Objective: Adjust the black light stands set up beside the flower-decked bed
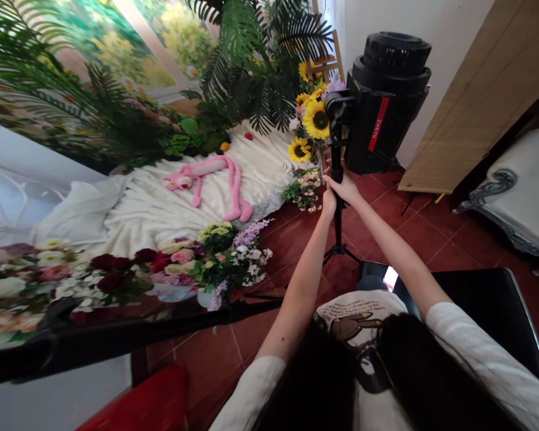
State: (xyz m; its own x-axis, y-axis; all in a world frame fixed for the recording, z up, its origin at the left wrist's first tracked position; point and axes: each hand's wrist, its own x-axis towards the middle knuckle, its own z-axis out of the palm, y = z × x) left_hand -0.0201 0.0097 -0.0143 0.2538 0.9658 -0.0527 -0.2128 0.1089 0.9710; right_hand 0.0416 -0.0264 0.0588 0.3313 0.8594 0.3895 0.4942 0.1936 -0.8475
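A black studio light with a red label is mounted on top of a black light stand, whose tripod legs rest on the red tiled floor. Both my arms stretch forward to the stand's pole, just below the light. My right hand is closed around the pole from the right. On its left side, my left hand grips the pole slightly lower, its fingers partly hidden behind it. Sunflowers stand close behind the pole.
A pink plush toy lies on a white furry cloth at the left. Flowers line its front. A black pole crosses the lower left. At right are a black seat, a white ornate sofa and a beige panel.
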